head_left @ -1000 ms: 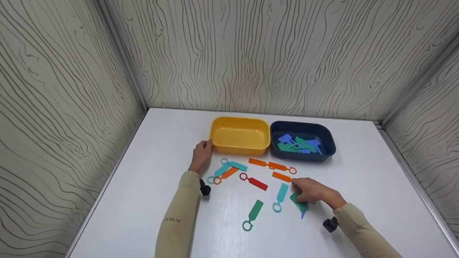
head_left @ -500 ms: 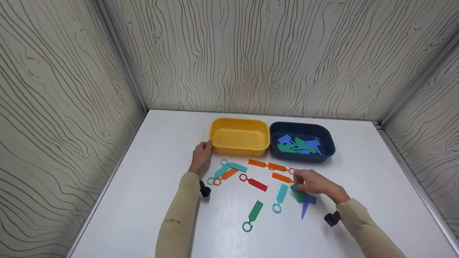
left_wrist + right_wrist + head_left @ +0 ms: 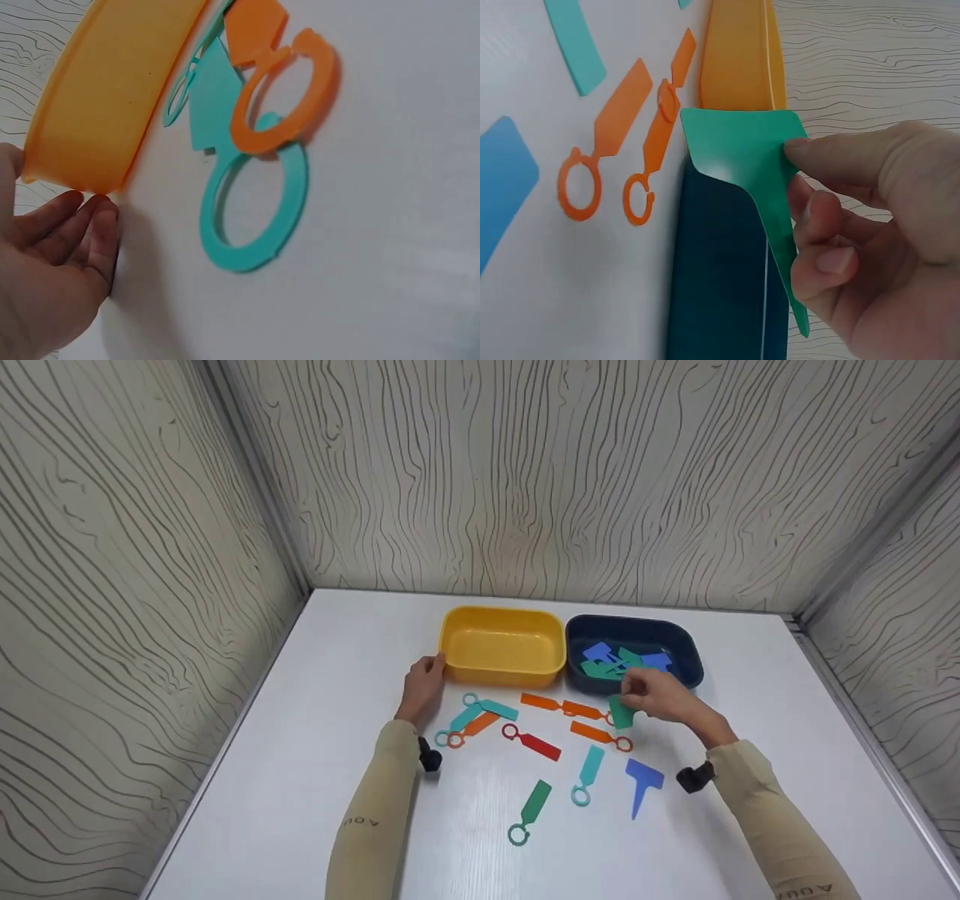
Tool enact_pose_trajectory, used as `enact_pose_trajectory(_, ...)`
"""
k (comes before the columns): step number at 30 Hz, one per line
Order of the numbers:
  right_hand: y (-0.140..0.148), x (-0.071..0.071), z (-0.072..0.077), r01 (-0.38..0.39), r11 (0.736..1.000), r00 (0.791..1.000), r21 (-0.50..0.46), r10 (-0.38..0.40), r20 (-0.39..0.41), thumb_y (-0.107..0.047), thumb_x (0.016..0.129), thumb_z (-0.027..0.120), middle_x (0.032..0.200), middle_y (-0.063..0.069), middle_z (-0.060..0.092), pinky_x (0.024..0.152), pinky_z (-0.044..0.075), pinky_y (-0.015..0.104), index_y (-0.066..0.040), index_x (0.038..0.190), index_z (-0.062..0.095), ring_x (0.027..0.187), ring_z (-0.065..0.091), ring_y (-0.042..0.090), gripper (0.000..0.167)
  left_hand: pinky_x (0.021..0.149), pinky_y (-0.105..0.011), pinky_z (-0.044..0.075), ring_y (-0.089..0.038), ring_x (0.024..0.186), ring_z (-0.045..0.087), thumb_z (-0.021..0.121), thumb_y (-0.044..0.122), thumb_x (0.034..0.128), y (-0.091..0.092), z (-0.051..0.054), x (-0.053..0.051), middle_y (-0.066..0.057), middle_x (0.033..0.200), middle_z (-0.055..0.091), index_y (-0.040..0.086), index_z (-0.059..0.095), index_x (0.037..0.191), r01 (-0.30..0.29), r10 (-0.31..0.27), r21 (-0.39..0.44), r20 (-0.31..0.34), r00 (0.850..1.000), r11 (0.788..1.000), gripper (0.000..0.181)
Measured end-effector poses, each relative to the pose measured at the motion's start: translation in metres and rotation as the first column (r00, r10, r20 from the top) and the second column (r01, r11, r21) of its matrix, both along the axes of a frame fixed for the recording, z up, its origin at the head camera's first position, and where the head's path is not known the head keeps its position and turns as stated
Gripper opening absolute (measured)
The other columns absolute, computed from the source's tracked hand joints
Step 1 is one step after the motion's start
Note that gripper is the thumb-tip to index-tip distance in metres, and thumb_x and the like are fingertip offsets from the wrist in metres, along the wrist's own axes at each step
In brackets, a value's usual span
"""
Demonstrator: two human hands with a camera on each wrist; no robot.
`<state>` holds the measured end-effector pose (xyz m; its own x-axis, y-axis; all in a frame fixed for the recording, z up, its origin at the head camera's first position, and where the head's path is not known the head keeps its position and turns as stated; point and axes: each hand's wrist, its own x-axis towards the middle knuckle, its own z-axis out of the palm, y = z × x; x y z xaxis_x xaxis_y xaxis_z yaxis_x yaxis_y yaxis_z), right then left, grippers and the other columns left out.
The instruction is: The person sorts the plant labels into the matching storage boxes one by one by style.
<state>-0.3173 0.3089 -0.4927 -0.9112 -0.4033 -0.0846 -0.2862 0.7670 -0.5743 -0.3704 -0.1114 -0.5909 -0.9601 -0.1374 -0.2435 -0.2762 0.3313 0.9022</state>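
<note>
My right hand pinches a green T-shaped tag just in front of the dark blue bin. In the right wrist view the thumb and fingers of the hand hold the green tag by its edge, beside the bin wall. Blue and green tags lie inside that bin. My left hand holds the left side of the yellow bin; in the left wrist view its fingers touch the bin's end.
On the white table lie orange ring tags, turquoise ones, a red one and a green one. A blue T-shaped tag lies at the right, near the right wrist's black camera. Patterned walls enclose the table.
The right hand has lifted the green tag off the blue one and moved it away from me to the dark bin's front. The blue tag is now uncovered. The left hand has stayed put.
</note>
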Motion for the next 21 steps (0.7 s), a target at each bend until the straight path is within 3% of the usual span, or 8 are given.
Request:
enact_pose_trajectory(7,-0.001,-0.021,0.013,0.058,0.997,0.992,-0.051,-0.063,-0.108,-0.015,0.092,0.065,0.097,0.013,0.065,0.064,0.050,0.028,-0.007,0.098,0.062,0.076,0.055,0.019,0.011,0.111,-0.043,0.040,-0.021,0.112,0.054,0.040,0.066,0.0952,0.001,0.000,-0.003,-0.001,0.123,0.059,0.020,0.056,0.127,-0.015,0.015,0.013,0.040,0.999,1.000,0.059)
enact_pose_trajectory(16,-0.011,-0.038,0.011,0.126,0.976,0.970,-0.177,-0.159,-0.184,-0.017,0.094,0.064,0.097,0.014,0.066,0.059,0.050,0.022,-0.005,0.102,0.062,0.067,0.055,0.014,0.015,0.113,-0.045,0.038,-0.021,0.114,0.053,0.042,0.062,0.0968,0.002,0.003,-0.002,-0.001,0.124,0.058,0.021,0.056,0.126,-0.016,0.014,0.036,0.052,0.999,0.999,0.052)
enact_pose_trajectory(21,-0.016,-0.049,0.008,0.139,0.967,0.972,-0.214,-0.175,-0.160,-0.018,0.095,0.063,0.093,0.014,0.066,0.061,0.052,0.025,-0.005,0.102,0.061,0.068,0.059,0.017,0.015,0.112,-0.044,0.039,-0.021,0.112,0.054,0.042,0.062,0.0968,0.002,0.002,-0.001,-0.001,0.122,0.060,0.020,0.057,0.125,-0.016,0.015,0.037,0.026,1.000,0.999,0.053)
